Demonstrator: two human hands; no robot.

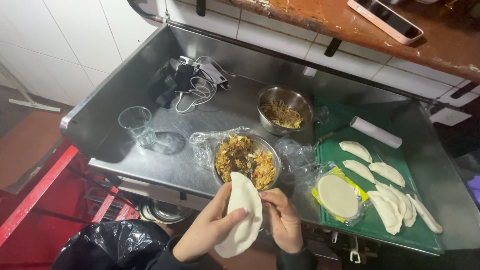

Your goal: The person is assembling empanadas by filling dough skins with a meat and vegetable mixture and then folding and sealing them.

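Note:
My left hand (207,230) and my right hand (282,220) hold a folded white dough wrapper (245,212) between them, just in front of the steel counter's edge. The left thumb lies across its face; the right fingers pinch its right edge. Right behind the wrapper sits a steel bowl of mixed yellow and red filling (246,160). A stack of round wrappers (337,196) in an opened plastic pack lies to the right on a green board (400,237), which also carries several folded dumplings (387,192).
A second steel bowl with noodles (285,110) stands further back. An empty drinking glass (136,126) is at left, tangled cables and chargers (192,82) behind it. A white rolling pin (376,132) lies on the board. A black rubbish bag (107,245) sits below left; a phone (385,20) on the shelf.

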